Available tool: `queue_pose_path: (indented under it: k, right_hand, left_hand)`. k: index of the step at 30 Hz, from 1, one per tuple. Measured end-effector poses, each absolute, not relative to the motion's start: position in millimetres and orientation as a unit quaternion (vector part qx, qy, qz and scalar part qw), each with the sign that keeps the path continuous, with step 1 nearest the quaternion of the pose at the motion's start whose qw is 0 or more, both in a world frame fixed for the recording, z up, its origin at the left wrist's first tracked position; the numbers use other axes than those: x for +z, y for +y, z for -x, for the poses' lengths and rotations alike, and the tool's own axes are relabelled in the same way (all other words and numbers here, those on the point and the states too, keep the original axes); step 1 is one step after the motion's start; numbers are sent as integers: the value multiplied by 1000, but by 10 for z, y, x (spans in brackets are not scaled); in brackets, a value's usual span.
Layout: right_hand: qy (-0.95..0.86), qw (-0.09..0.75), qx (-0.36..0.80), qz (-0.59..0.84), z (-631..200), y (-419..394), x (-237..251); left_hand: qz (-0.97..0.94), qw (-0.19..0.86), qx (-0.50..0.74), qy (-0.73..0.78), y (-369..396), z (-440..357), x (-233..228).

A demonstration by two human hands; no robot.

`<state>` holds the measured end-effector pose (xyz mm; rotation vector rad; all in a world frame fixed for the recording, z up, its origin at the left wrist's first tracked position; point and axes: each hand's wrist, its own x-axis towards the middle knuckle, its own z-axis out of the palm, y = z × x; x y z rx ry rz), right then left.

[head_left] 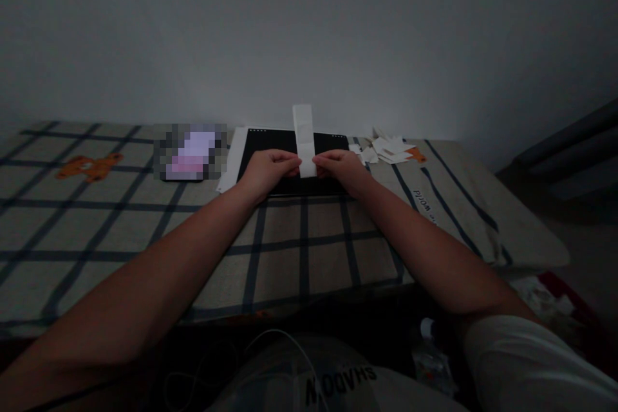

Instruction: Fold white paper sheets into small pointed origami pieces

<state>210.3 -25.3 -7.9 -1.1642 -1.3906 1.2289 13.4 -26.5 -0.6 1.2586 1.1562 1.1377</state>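
Paper strip (304, 140): upright, pinched at its lower end above the black board (290, 167)
Left hand (268, 170): fingers closed on strip's left edge
Right hand (340, 167): fingers closed on strip's right edge
Paper scraps (389, 149): just right of board
Board: lies on checked bed cover (145, 225)

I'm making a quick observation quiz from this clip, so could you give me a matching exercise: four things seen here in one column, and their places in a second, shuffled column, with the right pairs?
Things:
1. white paper strip
2. black mat
3. pile of paper scraps
4. orange bear print

Places:
A. far left of the checked cloth
B. pinched between the left hand and right hand, standing upright
C. right of the mat, on the cloth
D. lying flat under both hands

Pairs: 1-B, 2-D, 3-C, 4-A
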Motion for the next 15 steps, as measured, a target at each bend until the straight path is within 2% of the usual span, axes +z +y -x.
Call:
queue_pose_path:
  k: [4, 10, 15]
  right_hand:
    - [-559, 437, 523, 472, -2092, -286, -44]
    - [-581, 440, 488, 480, -2102, -280, -45]
    - [-558, 435, 522, 477, -2083, -279, -52]
  left_hand:
    - [-510, 526, 492, 471, -260, -134, 5]
    - [-517, 530, 489, 461, -270, -149, 10]
    - [-522, 513, 491, 473, -243, -132, -1]
